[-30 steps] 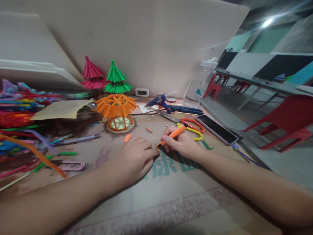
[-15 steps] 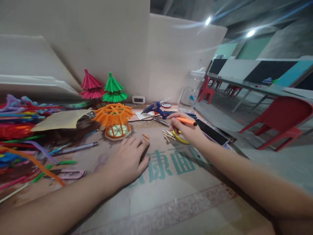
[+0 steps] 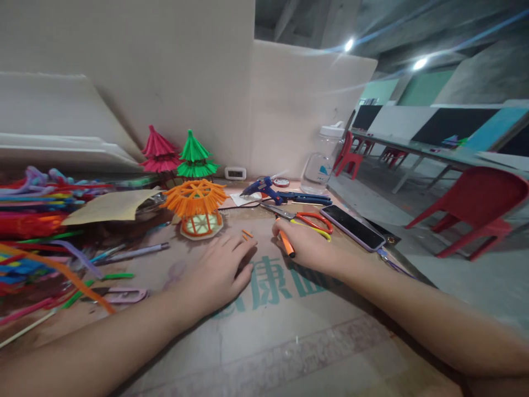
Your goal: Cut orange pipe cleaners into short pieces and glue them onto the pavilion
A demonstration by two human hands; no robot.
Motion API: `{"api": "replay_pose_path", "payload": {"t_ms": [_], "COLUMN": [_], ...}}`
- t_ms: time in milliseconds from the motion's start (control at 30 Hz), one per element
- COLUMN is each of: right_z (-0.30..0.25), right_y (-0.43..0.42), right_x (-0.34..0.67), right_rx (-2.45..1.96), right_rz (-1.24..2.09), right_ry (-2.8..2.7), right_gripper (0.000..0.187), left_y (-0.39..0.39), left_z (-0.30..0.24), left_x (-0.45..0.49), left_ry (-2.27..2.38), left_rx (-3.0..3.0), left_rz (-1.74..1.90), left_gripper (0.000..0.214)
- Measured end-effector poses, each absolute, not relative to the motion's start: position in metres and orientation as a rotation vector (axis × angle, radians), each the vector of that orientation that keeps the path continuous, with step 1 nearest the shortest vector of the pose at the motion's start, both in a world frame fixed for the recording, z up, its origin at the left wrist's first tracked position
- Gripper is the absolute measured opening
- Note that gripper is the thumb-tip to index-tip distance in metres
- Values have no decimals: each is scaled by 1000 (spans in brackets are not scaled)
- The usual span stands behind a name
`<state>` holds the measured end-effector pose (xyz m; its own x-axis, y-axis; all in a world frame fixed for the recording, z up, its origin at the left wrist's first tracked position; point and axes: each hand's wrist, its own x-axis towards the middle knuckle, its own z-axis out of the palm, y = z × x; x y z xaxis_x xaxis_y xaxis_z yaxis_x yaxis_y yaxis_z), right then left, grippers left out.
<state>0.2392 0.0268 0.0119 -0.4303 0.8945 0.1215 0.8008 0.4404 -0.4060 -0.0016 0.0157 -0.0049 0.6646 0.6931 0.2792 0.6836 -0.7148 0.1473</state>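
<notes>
Mostly orange marker (image 3: 285, 242) — black-ended.

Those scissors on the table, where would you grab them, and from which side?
Probably by the red and yellow handle loops, from above and the right: the scissors lie with their blades pointing away to the left. The phone lies close to the loops, and the right hand holds the orange marker.
</notes>
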Motion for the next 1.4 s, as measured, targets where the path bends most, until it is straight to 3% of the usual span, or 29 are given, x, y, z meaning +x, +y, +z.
{"api": "replay_pose_path", "payload": {"t_ms": [167,467,733,933,1200,1400], "right_z": [3,-5,-6,-7,-10,-8], "right_y": [6,5,8,9,11,17], "right_x": [223,219,221,219,221,225], "right_rx": [-1268,-1171,-1197,-1156,-1133,-1081], "right_rz": [581,744,817,1068,953,1043], "right_ry": [-2421,-2063,-2019,-1886,-1911,-1775], "right_gripper": [24,10,12,17,19,43], "left_y": [16,15,9,8,9,8], "left_z": [-3,-5,-6,-5,-4,-5], "left_x": [1,1,-3,-1,0,0], "left_ry": [1151,1058,840,854,873,928], "left_rx": [2824,2856,2940,2939,2904,2940], "left_rz": [470,551,580,551,563,543], "left_gripper": [19,16,26,30,31,30]}}
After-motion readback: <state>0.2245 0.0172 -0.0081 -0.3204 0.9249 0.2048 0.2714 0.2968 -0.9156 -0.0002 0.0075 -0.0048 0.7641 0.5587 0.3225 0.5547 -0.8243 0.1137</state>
